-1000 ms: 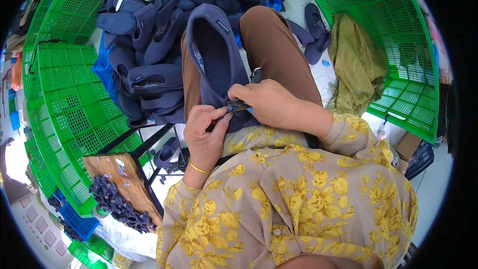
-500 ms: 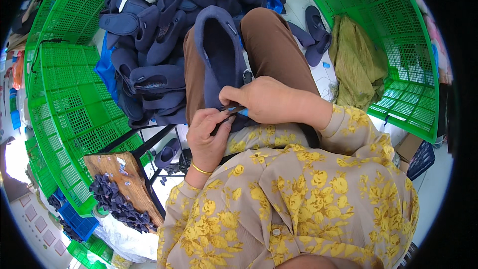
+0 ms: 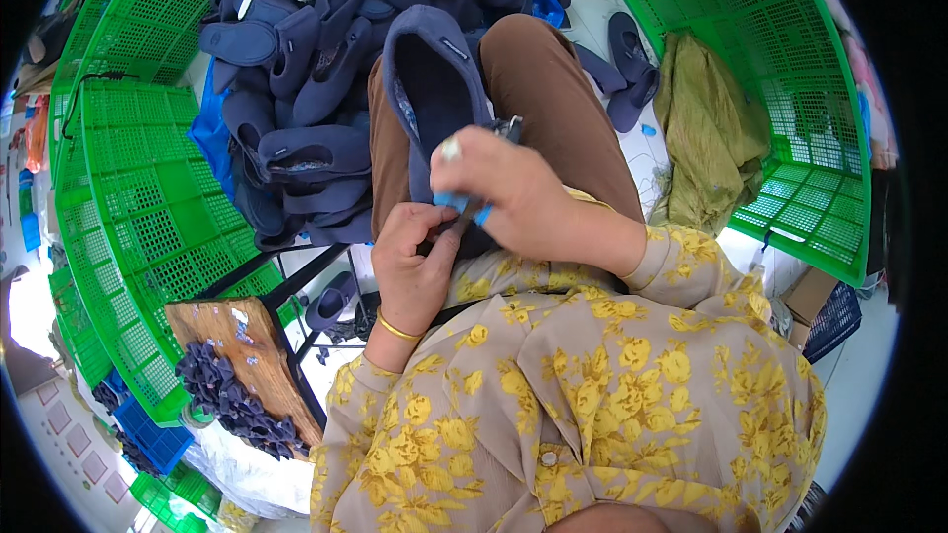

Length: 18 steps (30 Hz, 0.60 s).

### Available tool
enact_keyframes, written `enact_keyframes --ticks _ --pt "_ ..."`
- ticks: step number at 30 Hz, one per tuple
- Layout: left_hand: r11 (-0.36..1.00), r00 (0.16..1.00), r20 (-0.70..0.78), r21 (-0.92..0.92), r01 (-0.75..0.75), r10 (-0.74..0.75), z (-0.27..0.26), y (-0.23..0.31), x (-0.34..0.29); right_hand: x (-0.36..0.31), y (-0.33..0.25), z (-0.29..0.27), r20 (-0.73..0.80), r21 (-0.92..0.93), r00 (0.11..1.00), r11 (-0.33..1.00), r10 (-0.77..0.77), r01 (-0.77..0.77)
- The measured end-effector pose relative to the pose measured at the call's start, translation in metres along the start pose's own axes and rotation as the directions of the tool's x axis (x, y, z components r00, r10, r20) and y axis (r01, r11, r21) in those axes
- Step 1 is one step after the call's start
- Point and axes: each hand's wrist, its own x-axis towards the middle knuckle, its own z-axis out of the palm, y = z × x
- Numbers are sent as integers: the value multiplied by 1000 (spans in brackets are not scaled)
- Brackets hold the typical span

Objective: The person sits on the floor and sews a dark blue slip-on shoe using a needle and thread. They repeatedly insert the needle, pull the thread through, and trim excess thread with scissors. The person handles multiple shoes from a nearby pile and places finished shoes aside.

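A navy slip-on shoe (image 3: 403,59) lies across my lap between the thighs, its dark opening facing up. At its near end, my left hand (image 3: 407,247) is closed, thumb and fingers pinched together on a small dark piece that I cannot make out clearly. My right hand (image 3: 513,188), slightly smeared by motion, is wrapped round a small hand tool with blue parts (image 3: 456,201) and a dark, metallic end (image 3: 512,126). Its fingers hover just above the left fingertips. The tool's kind is mostly hidden by the hand.
A heap of navy shoes (image 3: 316,153) lies ahead on blue sheeting. Green crates (image 3: 148,178) stand at left and another green crate (image 3: 790,69) at right, with an olive cloth (image 3: 706,128). A wooden board (image 3: 247,336) at left holds many dark fabric pieces (image 3: 232,400).
My right hand has risen a little and turned, bringing the blue tool over the left fingertips. My left hand and the shoe have hardly moved.
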Motion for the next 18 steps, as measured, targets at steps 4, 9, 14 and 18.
enact_keyframes --ticks 4,9,14,18 --pt "1000 1000 -23 -13 16 -17 4 -2 -1 19 -21 -29 244 725 808 452 537 -519" --pt "1000 1000 2 -24 -1 1 3 -3 1 8 -24 -42 373 845 858 253 353 -471" --pt "998 999 -7 -60 37 -37 3 -4 0 -10 -7 -42 252 63 905 928 343 -369" --pt "999 999 -31 -49 8 -10 4 -5 2 -18 -1 -42 293 -103 919 964 264 -244"
